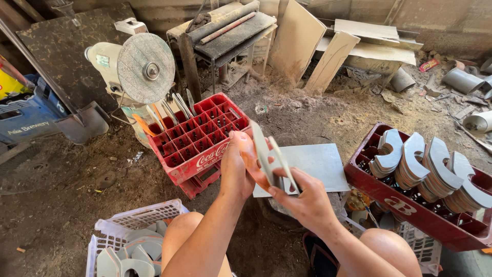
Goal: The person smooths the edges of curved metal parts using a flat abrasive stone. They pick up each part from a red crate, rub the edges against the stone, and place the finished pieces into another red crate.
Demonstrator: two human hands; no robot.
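Two hands meeting at the middle, above a grey flat sheet (320, 164) lying on the dirt floor (61, 205). Sitting at far left: a white plastic basket (138, 218) of grey curved blanks, with a bench grinder's round disc (146, 67) behind it. Standing just ahead: a red bottle crate (197, 136) with thin blades upright in its back cells. Curling around an orange handle (247, 154): the left hand (236, 172), fingers closed on it. Pinching a flat grey metal blade (271, 161) from below: the right hand (307, 202), thumb and fingers shut on its lower edge, the blade rising upright between both hands and touching the handle. Waiting at right: a dark red crate (410, 210) stacked with curved sickle-shaped blades (430, 166). Likely trouble from here: the blade slipping through the pinch and nicking a finger, owing to bare skin on a thin edge; or dropping onto the knees below, owing to a loose fit at the handle.
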